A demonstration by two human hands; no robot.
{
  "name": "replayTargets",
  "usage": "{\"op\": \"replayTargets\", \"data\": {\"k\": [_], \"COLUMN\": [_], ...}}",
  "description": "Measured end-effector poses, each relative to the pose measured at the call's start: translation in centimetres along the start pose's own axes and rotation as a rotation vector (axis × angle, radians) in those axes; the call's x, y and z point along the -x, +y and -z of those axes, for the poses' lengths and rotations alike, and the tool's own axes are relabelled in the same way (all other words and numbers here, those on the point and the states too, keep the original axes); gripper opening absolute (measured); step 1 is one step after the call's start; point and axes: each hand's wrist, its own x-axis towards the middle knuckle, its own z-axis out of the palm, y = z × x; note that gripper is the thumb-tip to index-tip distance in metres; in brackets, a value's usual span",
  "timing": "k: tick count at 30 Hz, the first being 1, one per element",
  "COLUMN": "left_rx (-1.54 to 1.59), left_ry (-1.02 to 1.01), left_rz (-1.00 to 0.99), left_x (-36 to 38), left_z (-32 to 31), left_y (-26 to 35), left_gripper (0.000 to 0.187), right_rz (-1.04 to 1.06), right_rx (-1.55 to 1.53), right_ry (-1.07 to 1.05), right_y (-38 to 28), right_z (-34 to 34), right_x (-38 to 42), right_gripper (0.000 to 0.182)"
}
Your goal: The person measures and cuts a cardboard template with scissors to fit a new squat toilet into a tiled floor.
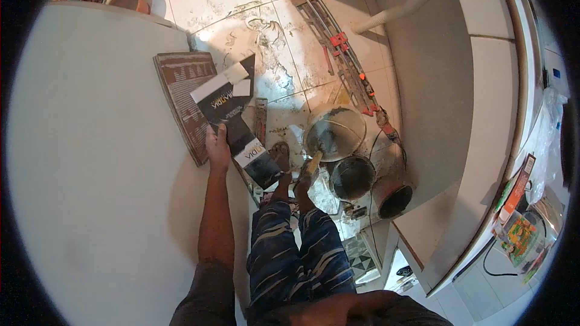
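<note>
My left hand (218, 148) is closed on the edge of a folded black-and-white printed cardboard piece (229, 111). The cardboard hangs bent, with its lower flap reaching down towards my legs. Right beside it, a stack of brown tiles (184, 96) leans against the white wall (103, 145), its backs showing printed lines. Part of the stack is hidden behind the cardboard and my hand. My right hand is out of sight; only part of that arm (356, 305) shows at the bottom edge.
A large bucket (335, 130), a dark bucket (352, 178) and a tipped bucket (396, 199) stand by my feet. A red tile cutter (338, 42) lies along the right side. The floor (241, 18) has mortar smears. A counter (501, 145) with packets runs right.
</note>
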Motion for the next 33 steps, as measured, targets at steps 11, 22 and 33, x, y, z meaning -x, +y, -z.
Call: {"op": "replayTargets", "data": {"k": [11,22,33], "left_rx": [-0.146,0.028,0.178], "left_ry": [-0.006,0.097,0.226], "left_rz": [0.206,-0.011,-0.368], "left_x": [2.6,7.0,12.3], "left_z": [-0.8,-3.6,-9.5], "left_y": [2.9,9.3,19.0], "left_gripper": [0.035,0.025,0.031], "right_rz": [-0.428,-0.833,-0.213], "right_rx": [1.055,0.850,0.998], "right_ry": [1.814,1.663,1.559], "right_y": [5.4,13.8,2.3], "right_z": [23.9,30.2,39.1], "right_x": [5.7,14.5,11.9], "right_gripper": [0.047,0.052,0.057]}}
